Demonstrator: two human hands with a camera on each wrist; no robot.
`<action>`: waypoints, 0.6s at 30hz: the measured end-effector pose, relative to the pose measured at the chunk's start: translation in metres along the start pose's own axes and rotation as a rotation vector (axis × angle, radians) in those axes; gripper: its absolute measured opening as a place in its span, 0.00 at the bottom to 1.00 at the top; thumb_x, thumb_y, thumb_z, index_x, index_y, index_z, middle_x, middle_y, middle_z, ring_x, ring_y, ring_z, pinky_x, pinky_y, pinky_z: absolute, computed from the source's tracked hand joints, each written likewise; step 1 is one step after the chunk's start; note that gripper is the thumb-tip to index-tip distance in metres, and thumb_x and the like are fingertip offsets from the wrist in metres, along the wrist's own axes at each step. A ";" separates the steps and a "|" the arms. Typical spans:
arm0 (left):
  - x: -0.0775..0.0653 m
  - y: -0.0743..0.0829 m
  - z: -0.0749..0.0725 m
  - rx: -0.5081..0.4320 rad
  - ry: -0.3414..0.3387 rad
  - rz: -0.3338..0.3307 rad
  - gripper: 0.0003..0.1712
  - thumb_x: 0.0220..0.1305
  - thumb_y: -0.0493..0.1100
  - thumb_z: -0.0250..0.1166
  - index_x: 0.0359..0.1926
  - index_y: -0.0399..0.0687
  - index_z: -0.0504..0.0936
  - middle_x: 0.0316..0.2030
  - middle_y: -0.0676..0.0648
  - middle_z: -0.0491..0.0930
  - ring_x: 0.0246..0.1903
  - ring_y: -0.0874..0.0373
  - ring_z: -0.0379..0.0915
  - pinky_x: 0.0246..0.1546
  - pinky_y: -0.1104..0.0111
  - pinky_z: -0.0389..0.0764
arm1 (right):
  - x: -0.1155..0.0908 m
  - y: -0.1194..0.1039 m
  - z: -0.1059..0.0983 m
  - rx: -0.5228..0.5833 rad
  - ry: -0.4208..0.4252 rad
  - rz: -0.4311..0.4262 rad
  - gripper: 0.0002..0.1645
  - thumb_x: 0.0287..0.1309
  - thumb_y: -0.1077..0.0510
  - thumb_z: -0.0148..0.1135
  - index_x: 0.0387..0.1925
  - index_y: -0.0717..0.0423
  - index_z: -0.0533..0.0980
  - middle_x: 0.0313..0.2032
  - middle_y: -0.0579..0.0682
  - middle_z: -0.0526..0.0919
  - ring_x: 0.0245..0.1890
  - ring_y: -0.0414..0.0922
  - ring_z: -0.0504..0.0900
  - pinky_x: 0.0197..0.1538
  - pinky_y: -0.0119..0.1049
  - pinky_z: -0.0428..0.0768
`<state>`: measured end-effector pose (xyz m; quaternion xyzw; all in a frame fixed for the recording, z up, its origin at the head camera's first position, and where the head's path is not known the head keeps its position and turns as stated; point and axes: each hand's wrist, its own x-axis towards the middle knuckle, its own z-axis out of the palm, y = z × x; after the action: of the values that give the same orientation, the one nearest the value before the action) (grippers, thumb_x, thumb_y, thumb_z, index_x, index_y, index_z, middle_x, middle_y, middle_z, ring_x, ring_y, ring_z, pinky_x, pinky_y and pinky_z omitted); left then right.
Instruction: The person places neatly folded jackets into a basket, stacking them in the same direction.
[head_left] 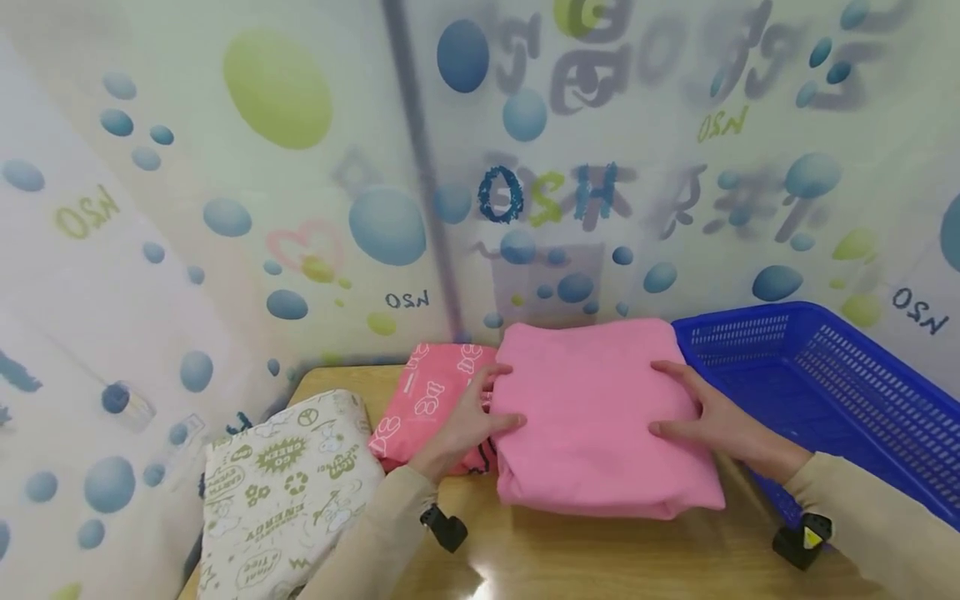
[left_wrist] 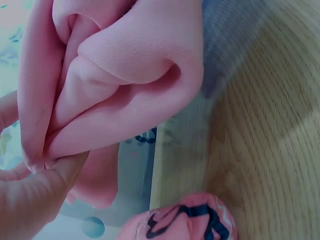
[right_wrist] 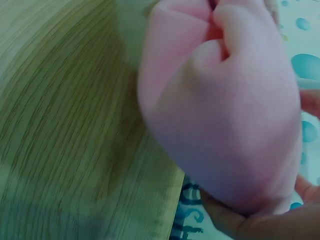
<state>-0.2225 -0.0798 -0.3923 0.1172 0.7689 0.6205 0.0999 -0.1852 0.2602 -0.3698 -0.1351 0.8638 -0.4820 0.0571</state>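
A thick, folded pink garment is held over the wooden table, its broad smooth face turned up in the head view. My left hand grips its left side, thumb and fingers spread apart on the cloth. On the opposite side my right hand holds it in the same way. Rolled layers of the garment show end-on in the left wrist view, with the left hand pinching the edge. From the right wrist, the garment bulges round, and the right hand wraps its far edge.
Left of the garment lies a coral-pink folded item with white drawings, partly behind my left hand. A cream folded item with green print lies farther left. A blue plastic basket stands at the right. A patterned curtain-like sheet hangs behind the table.
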 end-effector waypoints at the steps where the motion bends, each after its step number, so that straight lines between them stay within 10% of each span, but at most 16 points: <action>1: 0.000 0.001 0.001 -0.001 -0.001 0.003 0.41 0.52 0.36 0.72 0.66 0.53 0.65 0.60 0.40 0.65 0.51 0.46 0.70 0.46 0.58 0.78 | 0.000 0.001 -0.001 -0.003 0.001 0.003 0.52 0.54 0.53 0.71 0.73 0.49 0.51 0.68 0.70 0.48 0.61 0.65 0.59 0.57 0.60 0.62; 18: 0.005 0.026 0.013 0.001 -0.067 0.075 0.43 0.55 0.38 0.71 0.69 0.51 0.60 0.60 0.42 0.65 0.51 0.49 0.72 0.49 0.60 0.77 | -0.002 0.012 -0.036 0.004 0.028 -0.030 0.48 0.61 0.55 0.65 0.75 0.50 0.50 0.68 0.70 0.51 0.56 0.66 0.66 0.39 0.38 0.79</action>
<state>-0.2215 -0.0607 -0.3692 0.1669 0.7604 0.6193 0.1022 -0.1932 0.2961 -0.3608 -0.1409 0.8616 -0.4862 0.0380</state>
